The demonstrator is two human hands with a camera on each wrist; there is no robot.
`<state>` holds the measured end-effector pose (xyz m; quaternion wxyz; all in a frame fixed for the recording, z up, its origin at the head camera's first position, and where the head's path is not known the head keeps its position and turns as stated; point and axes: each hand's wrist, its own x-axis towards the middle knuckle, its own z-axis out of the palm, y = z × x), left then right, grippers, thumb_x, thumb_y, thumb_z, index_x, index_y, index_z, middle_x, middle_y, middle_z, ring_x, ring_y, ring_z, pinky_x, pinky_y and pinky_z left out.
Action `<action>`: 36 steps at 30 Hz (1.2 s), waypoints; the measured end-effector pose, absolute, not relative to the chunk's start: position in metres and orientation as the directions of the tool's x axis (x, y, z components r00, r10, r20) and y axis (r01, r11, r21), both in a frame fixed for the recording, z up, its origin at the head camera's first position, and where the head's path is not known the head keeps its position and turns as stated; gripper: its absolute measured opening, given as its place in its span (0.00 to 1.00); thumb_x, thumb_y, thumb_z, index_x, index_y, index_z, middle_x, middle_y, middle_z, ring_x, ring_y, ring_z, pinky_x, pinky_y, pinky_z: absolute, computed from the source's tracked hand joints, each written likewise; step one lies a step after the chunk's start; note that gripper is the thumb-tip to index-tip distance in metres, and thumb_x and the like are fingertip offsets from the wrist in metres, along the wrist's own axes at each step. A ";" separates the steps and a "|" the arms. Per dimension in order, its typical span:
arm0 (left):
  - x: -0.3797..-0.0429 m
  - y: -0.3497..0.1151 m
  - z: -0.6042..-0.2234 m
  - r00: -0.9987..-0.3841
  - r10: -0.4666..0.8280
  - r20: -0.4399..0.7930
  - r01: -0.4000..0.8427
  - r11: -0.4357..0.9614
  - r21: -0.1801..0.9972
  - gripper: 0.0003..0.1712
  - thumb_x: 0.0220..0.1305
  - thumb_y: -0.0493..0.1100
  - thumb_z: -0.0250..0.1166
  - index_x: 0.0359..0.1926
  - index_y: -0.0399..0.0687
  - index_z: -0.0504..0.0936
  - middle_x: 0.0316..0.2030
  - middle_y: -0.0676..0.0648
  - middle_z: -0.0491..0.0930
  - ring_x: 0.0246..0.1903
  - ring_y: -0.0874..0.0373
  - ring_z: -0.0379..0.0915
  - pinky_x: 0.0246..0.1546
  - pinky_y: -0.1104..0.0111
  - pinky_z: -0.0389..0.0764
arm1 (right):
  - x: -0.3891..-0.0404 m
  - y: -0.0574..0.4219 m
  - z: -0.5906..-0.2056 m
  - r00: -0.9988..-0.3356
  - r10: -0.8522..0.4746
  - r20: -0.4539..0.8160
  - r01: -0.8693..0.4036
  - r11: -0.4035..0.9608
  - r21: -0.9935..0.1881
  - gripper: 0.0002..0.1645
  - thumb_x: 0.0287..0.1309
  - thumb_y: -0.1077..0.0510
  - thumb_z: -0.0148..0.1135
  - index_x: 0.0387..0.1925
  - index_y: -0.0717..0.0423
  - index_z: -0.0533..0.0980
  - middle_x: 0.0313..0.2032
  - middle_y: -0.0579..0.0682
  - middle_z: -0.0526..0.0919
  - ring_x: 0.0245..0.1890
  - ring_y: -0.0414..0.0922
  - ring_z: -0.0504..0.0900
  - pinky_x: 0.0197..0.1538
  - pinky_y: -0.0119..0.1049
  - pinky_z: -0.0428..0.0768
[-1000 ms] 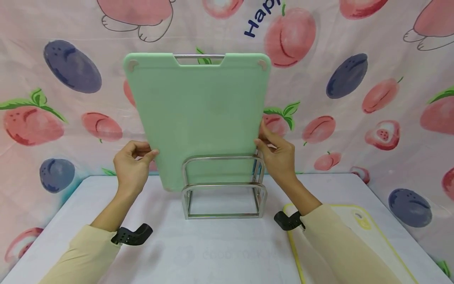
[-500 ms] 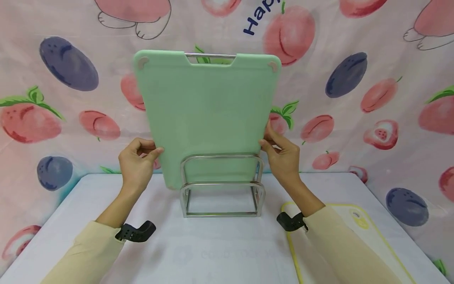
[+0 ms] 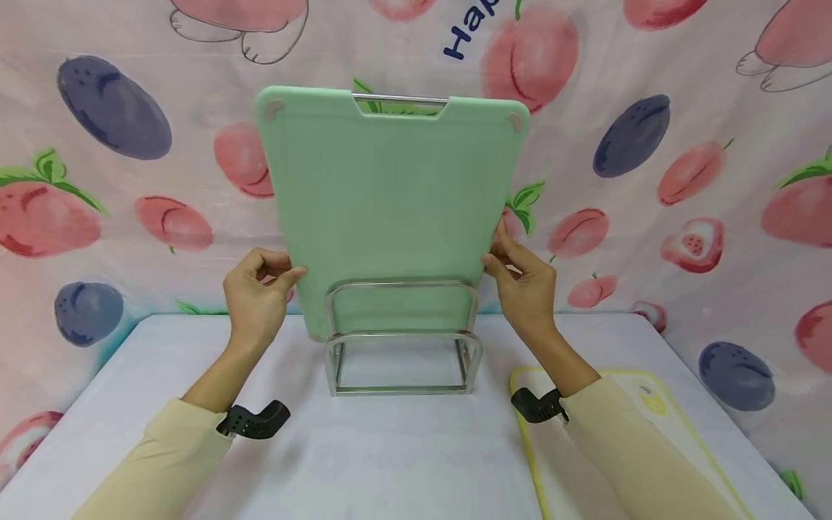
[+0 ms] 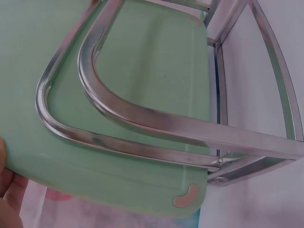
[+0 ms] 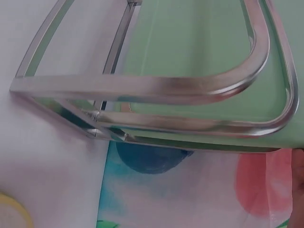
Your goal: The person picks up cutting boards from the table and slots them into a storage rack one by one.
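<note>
1. Held the green board (image 3: 396, 188) upright near the middle of the far edge of the tabletop (image 3: 383, 462), behind the front hoops of the metal rack (image 3: 403, 335).
2. Pointed its notched end up, long axis seemingly vertical.
3. Clamped the fingers of the left hand (image 3: 258, 300) on its left edge, of the right hand (image 3: 525, 292) on its right.
4. Had a yellow-rimmed white board (image 3: 560, 482) flat by the tabletop's near right corner.
</note>
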<state>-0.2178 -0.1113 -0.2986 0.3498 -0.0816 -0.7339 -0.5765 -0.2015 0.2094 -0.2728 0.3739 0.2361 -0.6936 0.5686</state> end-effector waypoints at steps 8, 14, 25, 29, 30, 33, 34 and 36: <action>-0.218 -0.106 -0.300 -0.731 -0.280 0.622 0.537 0.325 0.778 0.09 0.46 0.34 0.69 0.29 0.35 0.78 0.30 0.45 0.79 0.25 0.63 0.72 0.25 0.76 0.72 | -0.199 0.215 -0.272 -0.594 0.098 0.798 -0.748 0.297 -0.593 0.29 0.45 0.76 0.60 0.53 0.64 0.69 0.35 0.66 0.79 0.33 0.53 0.78 0.35 0.33 0.79; -0.209 -0.099 -0.289 -0.732 -0.262 0.629 0.550 0.317 0.773 0.09 0.45 0.31 0.69 0.28 0.31 0.77 0.29 0.42 0.78 0.27 0.62 0.73 0.29 0.75 0.71 | -0.196 0.217 -0.272 -0.603 0.100 0.792 -0.741 0.298 -0.602 0.29 0.46 0.76 0.60 0.54 0.63 0.69 0.35 0.66 0.79 0.33 0.54 0.78 0.35 0.33 0.79; -0.195 -0.089 -0.276 -0.748 -0.248 0.616 0.536 0.321 0.781 0.08 0.46 0.29 0.68 0.28 0.29 0.77 0.27 0.38 0.77 0.25 0.56 0.71 0.28 0.76 0.73 | -0.196 0.221 -0.270 -0.603 0.104 0.791 -0.733 0.317 -0.602 0.30 0.46 0.75 0.60 0.54 0.61 0.68 0.34 0.66 0.78 0.32 0.53 0.78 0.35 0.32 0.79; -0.197 -0.087 -0.276 -0.750 -0.232 0.619 0.548 0.305 0.779 0.08 0.46 0.29 0.68 0.28 0.29 0.77 0.27 0.38 0.76 0.26 0.56 0.71 0.30 0.76 0.74 | -0.195 0.223 -0.269 -0.624 0.114 0.773 -0.720 0.300 -0.626 0.30 0.47 0.75 0.59 0.55 0.60 0.68 0.35 0.67 0.78 0.34 0.50 0.79 0.36 0.31 0.78; -0.197 -0.087 -0.276 -0.752 -0.229 0.618 0.549 0.301 0.780 0.08 0.46 0.29 0.67 0.28 0.29 0.77 0.27 0.38 0.76 0.26 0.56 0.70 0.31 0.76 0.75 | -0.195 0.223 -0.269 -0.630 0.118 0.768 -0.716 0.295 -0.633 0.30 0.47 0.75 0.59 0.55 0.59 0.68 0.35 0.67 0.78 0.34 0.49 0.79 0.36 0.31 0.78; -0.197 -0.086 -0.275 -0.758 -0.225 0.613 0.545 0.298 0.784 0.08 0.47 0.30 0.67 0.28 0.29 0.77 0.27 0.37 0.76 0.26 0.56 0.70 0.31 0.75 0.75 | -0.196 0.224 -0.269 -0.644 0.118 0.756 -0.707 0.287 -0.647 0.31 0.48 0.75 0.59 0.55 0.59 0.68 0.36 0.68 0.78 0.34 0.48 0.79 0.36 0.31 0.78; -0.197 -0.086 -0.275 -0.759 -0.226 0.610 0.543 0.297 0.786 0.08 0.47 0.30 0.67 0.28 0.29 0.77 0.27 0.37 0.76 0.26 0.55 0.70 0.31 0.75 0.75 | -0.196 0.224 -0.269 -0.648 0.115 0.753 -0.705 0.285 -0.650 0.30 0.48 0.75 0.58 0.55 0.59 0.67 0.36 0.68 0.78 0.34 0.47 0.79 0.37 0.31 0.78; -0.196 -0.088 -0.275 -0.761 -0.230 0.606 0.537 0.302 0.788 0.08 0.47 0.30 0.67 0.28 0.29 0.76 0.28 0.37 0.76 0.26 0.55 0.70 0.31 0.75 0.74 | -0.197 0.224 -0.269 -0.654 0.102 0.750 -0.705 0.279 -0.652 0.30 0.49 0.75 0.58 0.56 0.59 0.67 0.37 0.68 0.77 0.35 0.47 0.79 0.38 0.32 0.78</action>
